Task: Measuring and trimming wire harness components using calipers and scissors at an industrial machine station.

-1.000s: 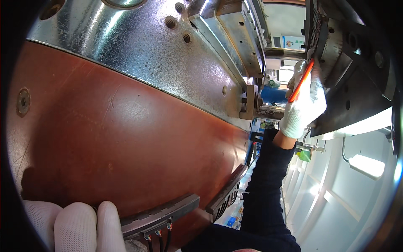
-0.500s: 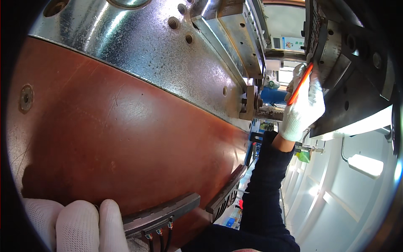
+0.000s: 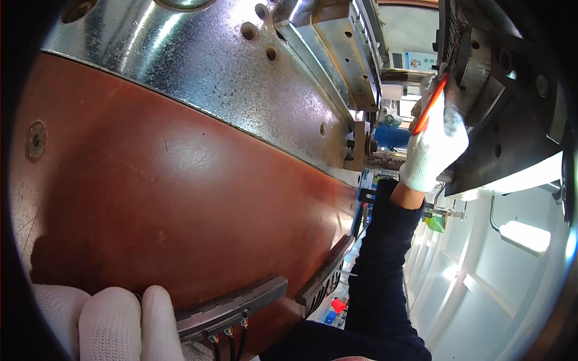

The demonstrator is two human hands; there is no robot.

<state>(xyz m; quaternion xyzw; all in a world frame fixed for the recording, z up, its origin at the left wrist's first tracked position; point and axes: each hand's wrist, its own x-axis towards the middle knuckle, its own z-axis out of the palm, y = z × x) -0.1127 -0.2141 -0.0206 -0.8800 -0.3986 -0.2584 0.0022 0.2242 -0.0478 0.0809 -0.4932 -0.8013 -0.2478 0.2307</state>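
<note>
My right hand [image 3: 436, 144], in a white knitted glove with grey smudges, reaches up at the upper right. It is closed round a slim tool with a red-orange handle [image 3: 430, 105]; the tool's working end is too small to make out. The hand is up against the dark metal die block [image 3: 472, 69] of a machine. At the lower left my left hand [image 3: 114, 325], in a white mesh glove, shows only its fingers. They are stretched out side by side on the near edge of a reddish-brown panel [image 3: 180, 198]; the palm is out of sight.
A steel plate [image 3: 205, 72] with threaded holes borders the panel, carrying a stepped metal block [image 3: 340, 48]. Dark slotted strips [image 3: 241, 304] with thin cables run along the near edge. A metal rod [image 3: 409, 78] spans toward the die block. A lamp [image 3: 524, 237] hangs at right.
My right hand and the red-orange-handled tool have shifted slightly upward along the die block. My left hand stays where it was.
</note>
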